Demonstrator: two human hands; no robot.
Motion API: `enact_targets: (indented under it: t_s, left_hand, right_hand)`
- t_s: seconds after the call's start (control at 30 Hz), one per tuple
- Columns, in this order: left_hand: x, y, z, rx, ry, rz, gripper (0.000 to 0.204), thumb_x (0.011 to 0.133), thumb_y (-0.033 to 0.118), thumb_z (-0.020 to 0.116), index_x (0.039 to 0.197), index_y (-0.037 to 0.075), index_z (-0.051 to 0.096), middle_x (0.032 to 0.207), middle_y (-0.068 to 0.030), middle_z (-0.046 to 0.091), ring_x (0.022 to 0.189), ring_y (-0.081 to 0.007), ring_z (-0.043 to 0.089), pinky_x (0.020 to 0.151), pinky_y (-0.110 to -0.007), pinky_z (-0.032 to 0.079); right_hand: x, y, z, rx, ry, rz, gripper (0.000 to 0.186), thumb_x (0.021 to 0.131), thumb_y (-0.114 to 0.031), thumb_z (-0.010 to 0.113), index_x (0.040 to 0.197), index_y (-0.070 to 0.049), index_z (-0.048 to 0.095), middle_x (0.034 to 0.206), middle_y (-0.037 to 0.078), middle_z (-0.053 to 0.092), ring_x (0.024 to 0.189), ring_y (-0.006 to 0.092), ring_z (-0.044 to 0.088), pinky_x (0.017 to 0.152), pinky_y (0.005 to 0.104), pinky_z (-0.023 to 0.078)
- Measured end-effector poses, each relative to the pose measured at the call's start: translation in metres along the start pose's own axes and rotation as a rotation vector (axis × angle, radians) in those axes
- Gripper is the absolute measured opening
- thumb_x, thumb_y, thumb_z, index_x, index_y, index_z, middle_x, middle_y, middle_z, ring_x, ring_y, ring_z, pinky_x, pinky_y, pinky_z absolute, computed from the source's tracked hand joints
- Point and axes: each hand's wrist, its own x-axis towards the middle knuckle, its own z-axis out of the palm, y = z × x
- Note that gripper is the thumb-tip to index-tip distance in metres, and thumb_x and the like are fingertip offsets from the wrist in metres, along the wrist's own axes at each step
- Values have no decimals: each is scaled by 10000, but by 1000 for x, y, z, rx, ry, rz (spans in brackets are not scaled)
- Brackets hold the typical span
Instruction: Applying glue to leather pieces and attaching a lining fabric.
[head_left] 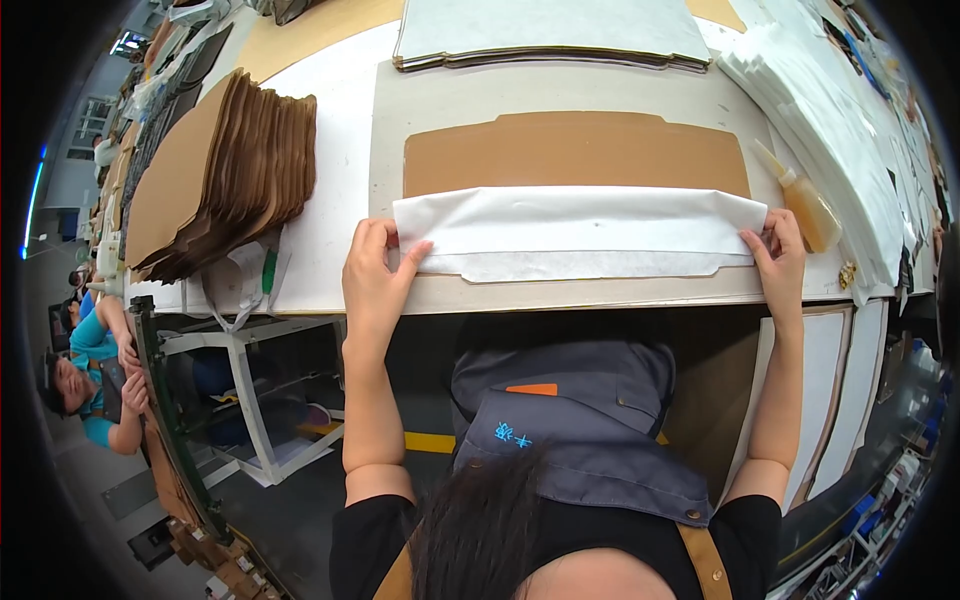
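Note:
A thin, soft-looking white sheet lies folded across the near half of a flat brown board with notched edges. At the sheet's left end, my left hand pinches it, thumb resting on top. My right hand grips the opposite end the same way, its thumb near the corner. Between the hands the sheet is drawn fairly straight, with slight creases along its upper edge. Part of its near side lies over the board's near edge. Both forearms reach up from the lower edge of the view.
Left stands a thick stack of brown boards. At the back lies a pile of pale boards. On the right are layered white sheets and an amber glue bottle with a pointed nozzle. A co-worker is at far left.

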Motion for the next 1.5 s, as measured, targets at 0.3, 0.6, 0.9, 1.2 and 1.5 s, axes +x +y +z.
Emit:
enact_targets:
  t_s: [0.3,0.6,0.9,1.2,1.5]
  left_hand:
    - [-7,-5,-15,-100,-72,-99,187,910,124,719,994,-16,628,926,-72,568,747,-171,524,711,-291,464]
    - [-30,-6,-14,-63,74,-74,138,943,106,679,960,-30,661,890,-46,565,715,-119,483,667,-254,419]
    - [-37,-3,-13,-51,91,-123,165,931,114,713,951,-48,687,886,-49,578,762,-132,552,716,-259,456]
    - [-34,-3,-11,-160,43,-185,192,922,161,722,933,-28,691,863,-72,594,759,-184,589,702,-310,477]
    - [-29,0,-18,-25,169,-2,118,909,125,720,925,12,691,883,-68,593,868,-221,579,778,-321,455]
  right_hand:
    - [0,-4,-1,-2,0,1,234,827,-31,763,899,26,547,945,31,516,727,134,375,668,256,358]
    - [-1,-3,-1,-18,-2,-5,219,830,-26,761,910,30,566,949,34,517,723,133,374,667,258,358]
    - [-1,-2,-1,-20,-4,-7,235,835,-30,758,904,28,541,948,33,510,723,132,370,663,259,357]
    - [-1,-2,-1,-31,-5,-17,238,837,-35,756,908,29,537,945,35,507,717,133,371,659,259,358]
    - [-1,-1,-2,-24,6,-15,217,834,-34,758,925,28,571,948,37,517,719,131,375,666,260,361]
